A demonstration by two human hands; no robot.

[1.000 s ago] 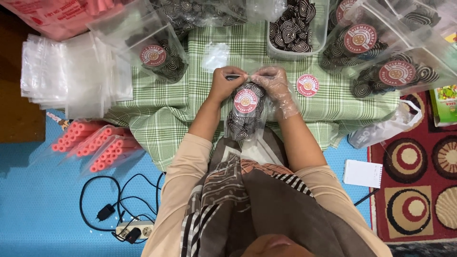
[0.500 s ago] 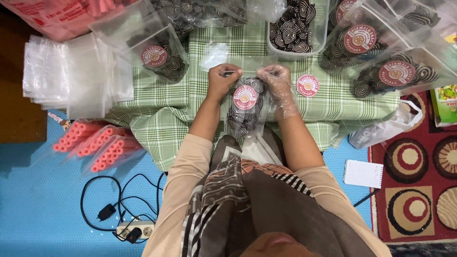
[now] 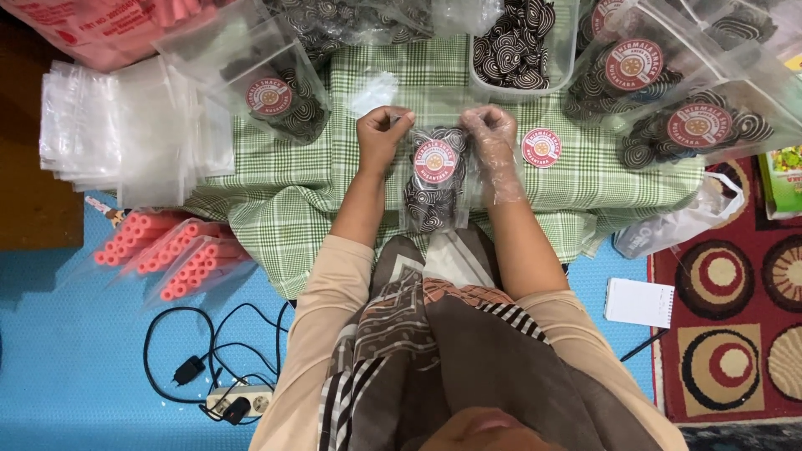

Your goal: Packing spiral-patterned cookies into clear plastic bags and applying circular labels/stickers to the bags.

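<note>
Both hands hold one clear pouch point(image 3: 434, 179) of dark, white-swirled snacks upright over the green checked cloth point(image 3: 368, 179), just in front of the person's body. The left hand point(image 3: 380, 134) is bare and pinches the pouch's top edge at its 10 o'clock corner, fingers closed on the plastic. The right hand point(image 3: 493, 138), in a thin clear plastic glove, grips the same top edge at the 2 o'clock corner. A round red and white sticker point(image 3: 435, 161) sits on the front of the pouch. Just beside the right hand, at its 3 o'clock, a loose sticker of the same kind point(image 3: 541, 147) lies flat on the cloth. At 12 o'clock from the pouch stands a clear tub point(image 3: 514, 50) filled with the same swirled snacks. Filled, stickered pouches point(image 3: 668, 92) are heaped at 2 o'clock, and another filled pouch point(image 3: 280, 96) lies at 10 o'clock. A stack of empty clear bags point(image 3: 125, 134) lies further out at 9 o'clock, with bags of pink tube snacks point(image 3: 175, 259) at 8 o'clock on the blue mat point(image 3: 67, 359).
</note>
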